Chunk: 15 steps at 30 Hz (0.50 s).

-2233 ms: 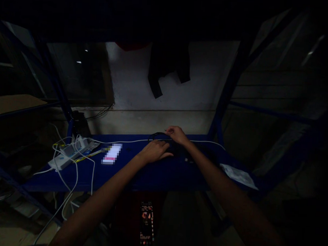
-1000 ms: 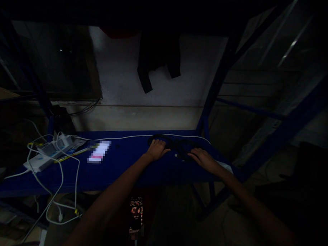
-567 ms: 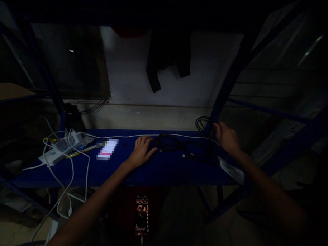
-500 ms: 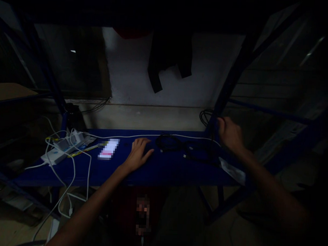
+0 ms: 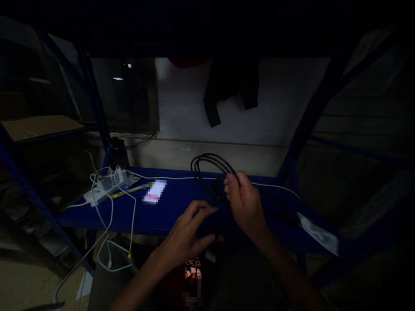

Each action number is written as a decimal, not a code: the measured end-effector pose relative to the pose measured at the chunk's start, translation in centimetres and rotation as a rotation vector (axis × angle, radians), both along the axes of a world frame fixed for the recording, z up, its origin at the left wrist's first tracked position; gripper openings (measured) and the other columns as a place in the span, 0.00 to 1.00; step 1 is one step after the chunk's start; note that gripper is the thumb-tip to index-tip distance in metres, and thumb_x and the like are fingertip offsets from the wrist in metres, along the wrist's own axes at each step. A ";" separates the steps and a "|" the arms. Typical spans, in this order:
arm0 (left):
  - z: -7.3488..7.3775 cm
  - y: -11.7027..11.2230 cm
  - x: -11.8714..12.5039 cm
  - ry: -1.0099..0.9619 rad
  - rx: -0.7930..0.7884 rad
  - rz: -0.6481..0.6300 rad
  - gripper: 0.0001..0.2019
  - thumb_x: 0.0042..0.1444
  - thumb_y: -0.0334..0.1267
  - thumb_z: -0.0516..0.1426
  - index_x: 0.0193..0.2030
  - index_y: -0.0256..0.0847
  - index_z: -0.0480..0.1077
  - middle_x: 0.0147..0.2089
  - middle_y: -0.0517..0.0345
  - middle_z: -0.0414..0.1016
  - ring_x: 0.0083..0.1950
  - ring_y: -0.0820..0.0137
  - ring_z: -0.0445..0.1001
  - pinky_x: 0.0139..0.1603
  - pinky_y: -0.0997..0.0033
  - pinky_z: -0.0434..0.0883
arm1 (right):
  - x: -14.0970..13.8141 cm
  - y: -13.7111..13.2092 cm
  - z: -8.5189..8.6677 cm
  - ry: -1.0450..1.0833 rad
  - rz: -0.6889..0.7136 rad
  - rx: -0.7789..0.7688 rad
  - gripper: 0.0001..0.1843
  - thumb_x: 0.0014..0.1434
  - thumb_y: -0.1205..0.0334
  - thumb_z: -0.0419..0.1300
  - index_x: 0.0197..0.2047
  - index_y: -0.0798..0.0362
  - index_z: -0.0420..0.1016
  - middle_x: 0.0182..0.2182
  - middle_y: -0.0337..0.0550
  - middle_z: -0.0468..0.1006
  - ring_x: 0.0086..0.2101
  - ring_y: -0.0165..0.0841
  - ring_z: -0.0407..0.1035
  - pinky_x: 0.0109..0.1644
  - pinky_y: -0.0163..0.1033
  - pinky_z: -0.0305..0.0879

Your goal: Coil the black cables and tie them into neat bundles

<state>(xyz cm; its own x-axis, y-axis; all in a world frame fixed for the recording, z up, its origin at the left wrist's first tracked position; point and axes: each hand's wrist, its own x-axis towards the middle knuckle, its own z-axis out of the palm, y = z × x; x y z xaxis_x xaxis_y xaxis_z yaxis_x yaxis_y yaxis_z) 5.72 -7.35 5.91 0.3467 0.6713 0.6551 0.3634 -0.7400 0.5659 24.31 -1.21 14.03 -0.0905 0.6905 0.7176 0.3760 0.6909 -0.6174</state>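
The scene is very dark. My right hand (image 5: 244, 203) is closed on a looped black cable (image 5: 207, 167), lifting its coil above the blue shelf (image 5: 171, 208). My left hand (image 5: 187, 232) hovers just below and left of it, over the shelf's front edge, fingers curled round what looks like the cable's lower part; the dark hides the grip. More black cable lies on the shelf behind my right hand.
A white power strip (image 5: 106, 188) with white leads sits at the shelf's left end, a small blurred item (image 5: 154, 192) beside it. A white sheet (image 5: 318, 232) lies at the right end. Blue rack posts (image 5: 307, 127) frame the shelf. A lit phone screen (image 5: 192, 275) glows below.
My right hand came back from the right post to the middle and now holds a cable coil raised. My left hand left the shelf top and drew toward me.
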 end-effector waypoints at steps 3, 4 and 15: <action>-0.4 -1.5 0.0 -0.107 -0.018 -0.027 0.10 0.72 0.35 0.58 0.55 0.45 0.78 0.53 0.47 0.76 0.56 0.61 0.77 0.57 0.61 0.75 | -2.7 -1.3 -1.9 -0.001 0.053 -0.035 0.22 0.78 0.46 0.48 0.37 0.49 0.68 0.25 0.35 0.72 0.25 0.29 0.68 0.30 0.34 0.61; -0.7 -1.8 -0.1 -0.205 -0.054 0.005 0.08 0.73 0.37 0.57 0.51 0.43 0.79 0.51 0.48 0.78 0.53 0.62 0.77 0.55 0.63 0.74 | -3.2 -1.5 -2.6 -0.015 0.056 -0.036 0.21 0.78 0.46 0.48 0.36 0.49 0.67 0.24 0.35 0.71 0.24 0.29 0.68 0.30 0.34 0.61; -6.4 0.2 -2.0 -1.190 -0.816 -0.137 0.20 0.58 0.52 0.71 0.44 0.38 0.74 0.41 0.52 0.80 0.36 0.71 0.79 0.37 0.73 0.76 | -1.6 -1.2 -13.6 -0.726 0.132 0.142 0.25 0.66 0.36 0.65 0.49 0.50 0.72 0.38 0.42 0.84 0.37 0.39 0.81 0.41 0.39 0.67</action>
